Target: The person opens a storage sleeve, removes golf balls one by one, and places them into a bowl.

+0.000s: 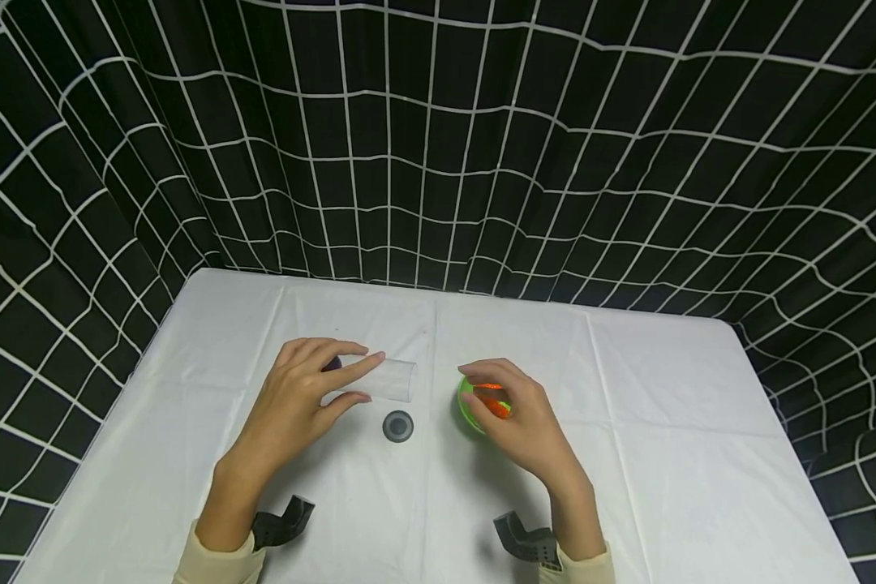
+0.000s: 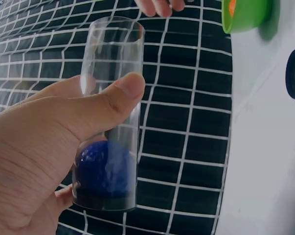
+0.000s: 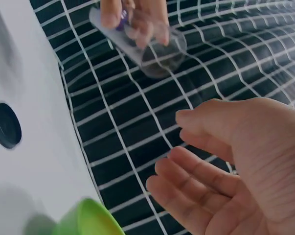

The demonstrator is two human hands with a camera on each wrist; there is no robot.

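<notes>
My left hand (image 1: 295, 397) grips a clear cylinder (image 1: 394, 380), which lies roughly sideways in the head view, its free end toward the right. Inside it, at the end nearer the palm, a blue ball (image 2: 105, 169) rests against a dark base. My right hand (image 1: 526, 422) is over a green bowl (image 1: 465, 412) with loosely bent fingers and nothing between them. Bright orange contents (image 1: 498, 409) show in the bowl, partly hidden by that hand. In the right wrist view a gap separates the right fingers from the cylinder.
A round dark cap (image 1: 397, 426) lies on the white-covered table (image 1: 686, 454) between the hands, just below the cylinder. Black cloth with a white grid (image 1: 453, 146) hangs behind the table and along its sides.
</notes>
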